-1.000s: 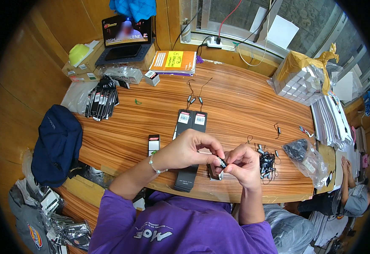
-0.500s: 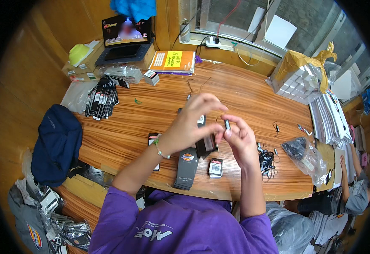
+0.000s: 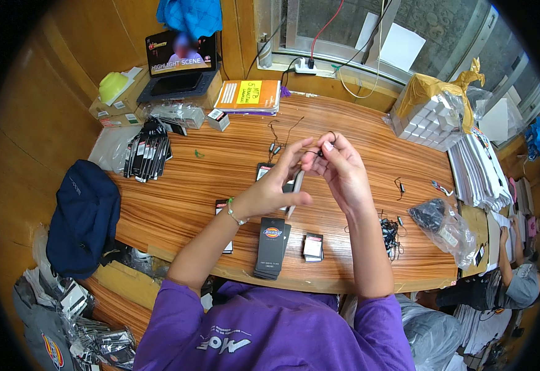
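Note:
My left hand (image 3: pixel 280 183) is closed on a thin hang tag (image 3: pixel 296 193), which stands nearly edge-on below the fingers. Close beside it, my right hand (image 3: pixel 343 170) pinches a thin black tag string (image 3: pixel 320 153) between thumb and fingers; the fingers hide where the string meets the tag. On the table below lies a stack of dark grey hang tags (image 3: pixel 271 250), with a small stack of white-labelled cards (image 3: pixel 313 246) to its right. Another stack of labelled cards (image 3: pixel 223 210) is partly covered by my left forearm. Behind my left hand lies a black labelled tag (image 3: pixel 262 170).
Loose strings (image 3: pixel 274 148) lie beyond my hands. To the right are a string pile (image 3: pixel 393 238), small snips (image 3: pixel 443 188) and a plastic bag (image 3: pixel 446 230). Bundled black tags (image 3: pixel 146 151), a laptop (image 3: pixel 180 62) and boxed goods (image 3: pixel 427 117) stand farther off. Another person (image 3: pixel 517 278) is at far right.
My right hand has risen slightly and now pinches the string's cord instead of its dark end piece. The tag in my left hand has turned edge-on.

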Motion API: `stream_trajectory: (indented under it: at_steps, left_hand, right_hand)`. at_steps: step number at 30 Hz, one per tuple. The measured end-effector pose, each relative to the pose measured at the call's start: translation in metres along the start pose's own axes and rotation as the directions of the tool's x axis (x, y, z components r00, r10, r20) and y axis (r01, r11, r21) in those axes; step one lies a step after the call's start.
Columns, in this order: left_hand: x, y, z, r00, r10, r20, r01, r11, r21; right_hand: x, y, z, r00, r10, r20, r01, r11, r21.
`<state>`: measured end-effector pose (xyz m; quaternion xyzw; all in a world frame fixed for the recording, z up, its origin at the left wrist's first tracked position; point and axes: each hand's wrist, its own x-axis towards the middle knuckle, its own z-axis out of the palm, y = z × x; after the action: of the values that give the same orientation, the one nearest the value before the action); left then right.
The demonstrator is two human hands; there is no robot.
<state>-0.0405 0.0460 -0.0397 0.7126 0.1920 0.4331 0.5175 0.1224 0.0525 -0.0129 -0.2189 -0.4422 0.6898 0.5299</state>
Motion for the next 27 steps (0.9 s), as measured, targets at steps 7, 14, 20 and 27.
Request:
stream_trajectory:
  at_steps: [7,14,20,27]
  left_hand:
    - [0.003,-0.009,-0.012,0.976,-0.165,-0.144,0.148,0.981,-0.123]
    - [0.0,-0.056,-0.062,0.927,-0.369,-0.061,0.293,0.817,-0.496]
    - [0.015,-0.082,-0.055,0.825,-0.557,-0.092,0.542,0.827,-0.151]
    - [0.014,-0.125,-0.055,0.835,-0.505,-0.218,0.541,0.827,0.156]
  right_hand:
    - [0.022,-0.001,0.0,0.994,-0.09,-0.068,0.066,0.953,-0.294]
    - [0.062,0.005,-0.016,0.955,-0.1,-0.28,0.021,0.962,-0.272]
    - [0.115,0.0,-0.056,0.949,-0.101,-0.298,-0.054,0.882,-0.468]
    - [0.146,0.019,-0.087,0.929,-0.035,-0.367,-0.168,0.845,-0.507]
